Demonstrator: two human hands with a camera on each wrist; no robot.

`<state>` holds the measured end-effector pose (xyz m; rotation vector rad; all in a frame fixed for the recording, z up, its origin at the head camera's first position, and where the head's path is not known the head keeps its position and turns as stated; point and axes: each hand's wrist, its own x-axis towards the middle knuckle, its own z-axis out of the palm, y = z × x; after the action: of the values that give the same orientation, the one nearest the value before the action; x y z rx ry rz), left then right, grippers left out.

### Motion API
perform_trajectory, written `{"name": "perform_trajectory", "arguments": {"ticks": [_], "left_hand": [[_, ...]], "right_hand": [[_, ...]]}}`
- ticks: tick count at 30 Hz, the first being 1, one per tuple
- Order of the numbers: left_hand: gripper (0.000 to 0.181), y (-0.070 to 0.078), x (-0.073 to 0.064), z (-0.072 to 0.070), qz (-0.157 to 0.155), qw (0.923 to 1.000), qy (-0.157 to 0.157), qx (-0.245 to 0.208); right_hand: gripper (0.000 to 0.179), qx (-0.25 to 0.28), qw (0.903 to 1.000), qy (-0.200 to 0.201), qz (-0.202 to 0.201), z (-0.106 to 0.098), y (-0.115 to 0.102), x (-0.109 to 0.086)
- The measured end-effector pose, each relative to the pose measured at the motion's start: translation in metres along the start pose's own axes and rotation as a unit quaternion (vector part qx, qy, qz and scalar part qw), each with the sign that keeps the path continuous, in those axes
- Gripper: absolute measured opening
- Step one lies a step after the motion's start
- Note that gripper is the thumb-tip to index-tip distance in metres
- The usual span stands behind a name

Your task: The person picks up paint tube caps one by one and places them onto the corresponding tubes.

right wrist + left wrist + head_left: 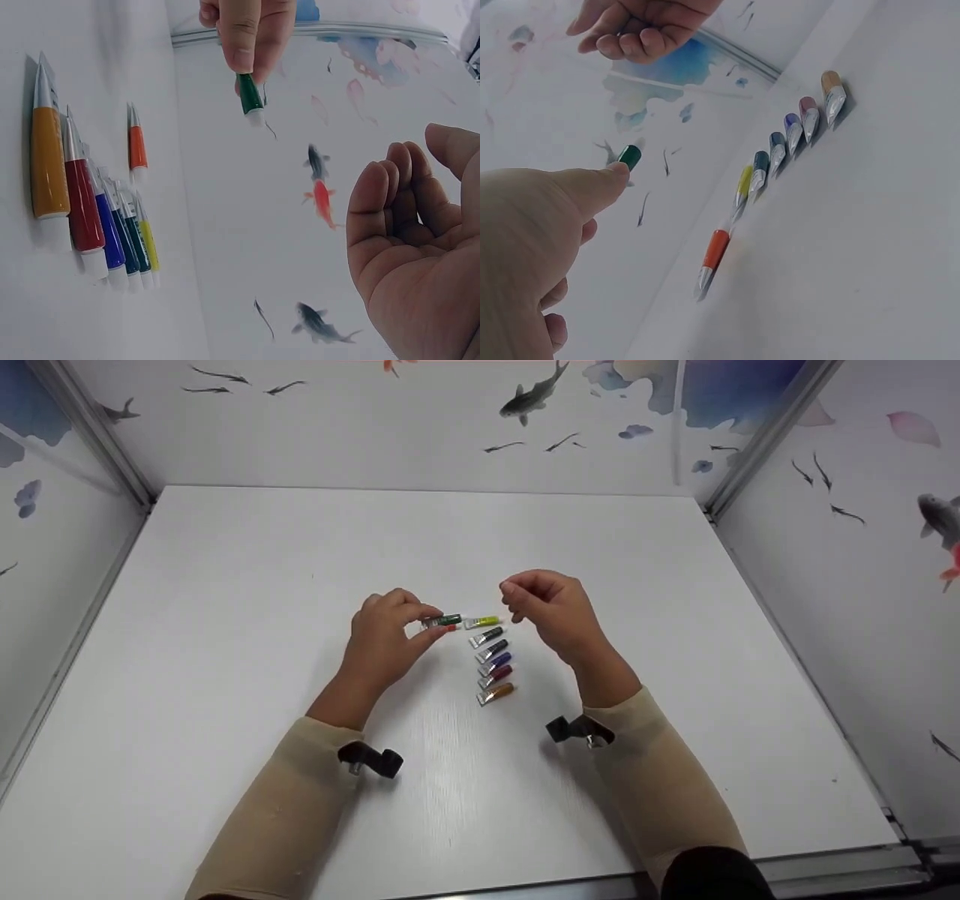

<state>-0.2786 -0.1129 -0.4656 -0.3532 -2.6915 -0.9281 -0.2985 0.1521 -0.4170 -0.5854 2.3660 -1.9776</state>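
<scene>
My left hand [382,636] pinches a green paint tube [450,619] between thumb and fingers, raised above the table. Under it lies an orange paint tube [715,250]. To the right is a yellow-green tube [484,622], at the far end of a column of several paint tubes. Dark-coloured tubes [490,635] follow it, then a blue tube [110,232], a red tube [85,202] and an ochre tube [50,165] nearest me. My right hand [559,611] hovers right of the column, fingers loosely curled, holding nothing.
The white table [225,660] is bounded by a back panel [375,435] and side panels printed with fish. Metal frame posts [772,435] stand at the corners. A small black camera mount [371,757] sits on each wrist.
</scene>
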Motion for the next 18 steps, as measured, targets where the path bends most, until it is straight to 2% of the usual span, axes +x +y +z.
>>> {"name": "perform_trajectory", "arguments": {"ticks": [10,18], "left_hand": [[0.024,-0.012,-0.002,0.013,-0.033,0.9986,-0.038,0.017],[0.029,-0.02,0.001,0.023,-0.035,0.9964,-0.059,0.05]], "right_hand": [[0.021,-0.009,0.9999,0.01,0.006,-0.002,0.003,0.001],[0.018,-0.001,0.9999,0.012,0.011,-0.002,0.002,0.001]]}}
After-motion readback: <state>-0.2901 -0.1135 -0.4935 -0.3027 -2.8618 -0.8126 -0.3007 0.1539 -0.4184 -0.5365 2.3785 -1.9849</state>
